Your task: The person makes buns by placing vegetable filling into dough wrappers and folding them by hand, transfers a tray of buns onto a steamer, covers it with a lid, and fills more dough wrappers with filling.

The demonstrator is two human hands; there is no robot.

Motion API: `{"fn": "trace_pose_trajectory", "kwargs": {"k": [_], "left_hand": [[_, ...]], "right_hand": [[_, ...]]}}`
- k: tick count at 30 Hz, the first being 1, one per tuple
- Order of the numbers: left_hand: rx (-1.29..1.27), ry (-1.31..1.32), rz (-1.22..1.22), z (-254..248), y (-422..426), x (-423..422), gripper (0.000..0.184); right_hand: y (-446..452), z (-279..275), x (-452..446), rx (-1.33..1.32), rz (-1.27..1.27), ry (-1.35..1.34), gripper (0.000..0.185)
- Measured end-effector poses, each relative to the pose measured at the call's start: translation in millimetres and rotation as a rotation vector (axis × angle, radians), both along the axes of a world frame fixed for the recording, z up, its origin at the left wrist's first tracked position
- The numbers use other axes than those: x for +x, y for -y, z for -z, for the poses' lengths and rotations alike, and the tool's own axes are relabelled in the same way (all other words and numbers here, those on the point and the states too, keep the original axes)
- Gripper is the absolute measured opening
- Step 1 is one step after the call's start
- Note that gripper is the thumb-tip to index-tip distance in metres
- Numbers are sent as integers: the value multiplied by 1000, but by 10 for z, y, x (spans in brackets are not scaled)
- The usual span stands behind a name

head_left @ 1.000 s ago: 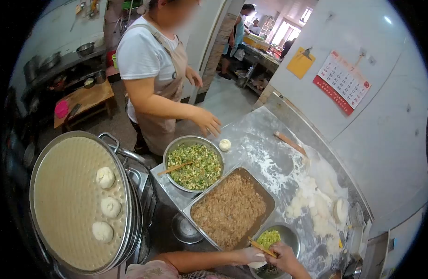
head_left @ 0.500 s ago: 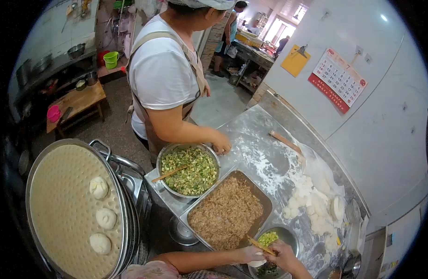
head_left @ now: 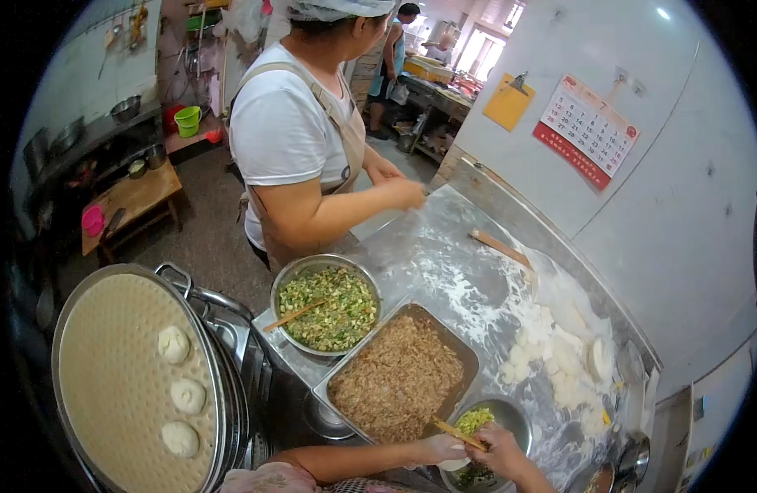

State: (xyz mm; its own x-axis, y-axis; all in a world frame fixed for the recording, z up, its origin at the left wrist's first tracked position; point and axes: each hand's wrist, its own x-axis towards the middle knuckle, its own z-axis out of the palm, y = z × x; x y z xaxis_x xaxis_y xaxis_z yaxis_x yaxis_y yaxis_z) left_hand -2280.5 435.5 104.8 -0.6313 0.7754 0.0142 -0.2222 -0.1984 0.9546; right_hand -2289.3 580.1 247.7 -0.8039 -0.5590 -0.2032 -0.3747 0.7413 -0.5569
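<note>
At the bottom of the head view, my left hand (head_left: 438,449) cups a white dough wrapper (head_left: 455,463), mostly hidden under my fingers. My right hand (head_left: 500,452) grips a flat wooden stick (head_left: 458,434), its tip over the corner of the meat tray. Both hands are above a metal bowl (head_left: 520,423) holding chopped greens (head_left: 475,420). Just left of it is a deep steel tray (head_left: 478,361) of minced brown filling (head_left: 403,380). Behind the tray stands a bowl (head_left: 277,289) of chopped green filling with another wooden stick (head_left: 294,315) in it.
On the left, a large round steamer tray (head_left: 107,361) carries three buns (head_left: 180,439). Floured dough pieces (head_left: 563,357) and a rolling pin (head_left: 500,248) lie on the metal table (head_left: 399,267). An aproned co-worker (head_left: 300,140) stands at its far side.
The co-worker's hand has lifted off the table beside the greens bowl, and both their hands are now in front of their body. My hands keep nearly the same position.
</note>
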Motion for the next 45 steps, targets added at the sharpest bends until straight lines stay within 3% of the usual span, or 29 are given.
{"fn": "trace_pose_trajectory", "kwargs": {"k": [6,9,12,15,18,19,20,21,22,24,25,26,27,28,30,37,40,43,45], "left_hand": [[-34,87,26,-244,93,37,45],[63,129,19,472,-218,78,45],[66,210,37,454,-233,97,42],[-85,38,8,197,-137,34,41],[-234,-93,-4,-20,-82,158,39],[-63,-113,-54,239,-181,199,36],[-214,-86,-8,62,-141,222,33],[-221,-687,-66,232,-172,269,37],[-309,-427,71,368,-261,438,38],[-495,12,307,-355,-16,230,41],[-450,-205,262,-427,44,282,43],[-186,-125,94,-293,-49,342,37],[91,-78,-35,-158,-142,399,33],[-61,-32,-25,532,-367,420,42],[-98,23,-18,-395,-118,457,43],[-132,-53,102,-60,-476,663,43],[-165,-34,105,-1,-600,787,41],[6,13,162,-125,-709,893,39],[36,-64,275,-298,-749,881,39]], "right_hand": [[-24,1,40,64,35,15,14],[-140,125,45,25,12,-12,15],[-106,73,107,4,23,-45,17],[-109,52,152,-37,48,-17,16],[-194,113,163,5,-83,-104,18],[-204,84,204,30,-47,-74,18],[-217,103,206,-47,-77,-60,18],[-224,81,206,-1,-50,-82,18],[-240,116,297,42,-22,-100,18],[-290,159,556,135,-3,9,18],[-297,137,420,173,1,-44,18],[-418,299,423,173,-59,-138,19],[-408,230,465,128,8,-67,25],[-381,168,486,166,2,-32,31],[-460,288,510,66,-18,-160,27],[-699,227,877,68,80,-49,27],[-783,285,1025,77,124,-80,19],[-1014,451,1154,28,104,-228,14],[-1334,634,1144,184,214,-309,15]]}}
